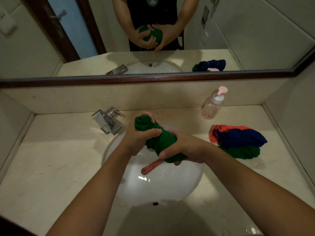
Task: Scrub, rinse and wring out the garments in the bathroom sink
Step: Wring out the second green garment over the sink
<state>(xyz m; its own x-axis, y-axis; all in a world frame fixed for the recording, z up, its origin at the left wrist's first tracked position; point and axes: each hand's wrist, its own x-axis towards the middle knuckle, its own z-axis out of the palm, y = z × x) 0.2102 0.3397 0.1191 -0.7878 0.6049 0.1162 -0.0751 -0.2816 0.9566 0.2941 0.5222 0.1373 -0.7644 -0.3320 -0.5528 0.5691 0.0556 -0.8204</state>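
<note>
Wringing at the basin: a green garment point(162, 139), twisted into a thick roll, is held just above the sink point(170, 188). Its far end is gripped by the left hand point(139, 135) and its near end by the right hand point(185, 147), with all fingers curled tight around the cloth. Soft and likely water-heavy and slippery, it is best taken at both ends. Other garments point(238, 139) are piled to the right.

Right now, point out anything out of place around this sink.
A red-handled tool lies loose in the sink, its head hidden under the green garment gripped by the left hand and right hand. Nothing looks spilled or damaged.
</note>
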